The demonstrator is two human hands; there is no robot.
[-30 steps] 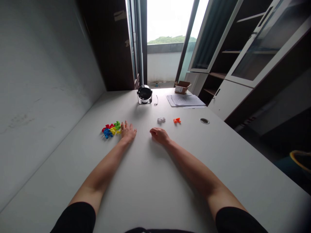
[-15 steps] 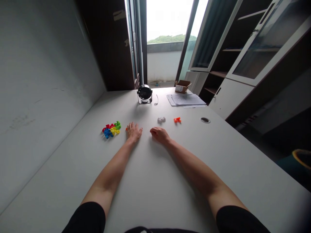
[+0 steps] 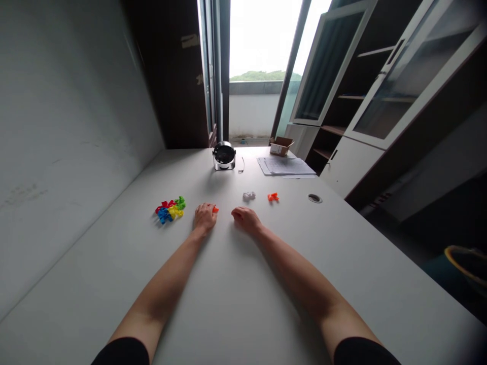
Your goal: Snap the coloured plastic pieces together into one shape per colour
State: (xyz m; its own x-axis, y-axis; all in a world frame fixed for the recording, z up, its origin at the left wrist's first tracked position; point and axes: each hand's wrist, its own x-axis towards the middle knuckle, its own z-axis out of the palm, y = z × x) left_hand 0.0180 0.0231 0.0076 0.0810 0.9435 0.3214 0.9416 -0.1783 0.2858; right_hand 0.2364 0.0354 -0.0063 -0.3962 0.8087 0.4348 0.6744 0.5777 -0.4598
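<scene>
My left hand (image 3: pixel 205 217) is low over the white table with its fingers curled in. A small orange plastic piece (image 3: pixel 215 209) pokes out by the thumb and fingertips. Left of that hand lies a cluster of plastic pieces: red (image 3: pixel 164 205), blue (image 3: pixel 165 216), yellow (image 3: pixel 175 212) and green (image 3: pixel 180 203). My right hand (image 3: pixel 246 220) rests on its side, fingers folded; whatever they may hold is hidden. Just beyond it are a white or clear plastic piece (image 3: pixel 249 195) and, farther right, another orange piece (image 3: pixel 273 196).
A round black device on a metal stand (image 3: pixel 224 155) is at the table's far side, with a thin cord (image 3: pixel 242 165) beside it. Papers (image 3: pixel 286 166) lie before an open cardboard box (image 3: pixel 281 146). A cable hole (image 3: pixel 314 198) is on the right; a wall (image 3: pixel 76 152) borders the left.
The fingers of my left hand have curled from flat, and the orange piece now shows on the thumb side instead of the outer side. My right hand keeps its pose. The view has tilted slightly.
</scene>
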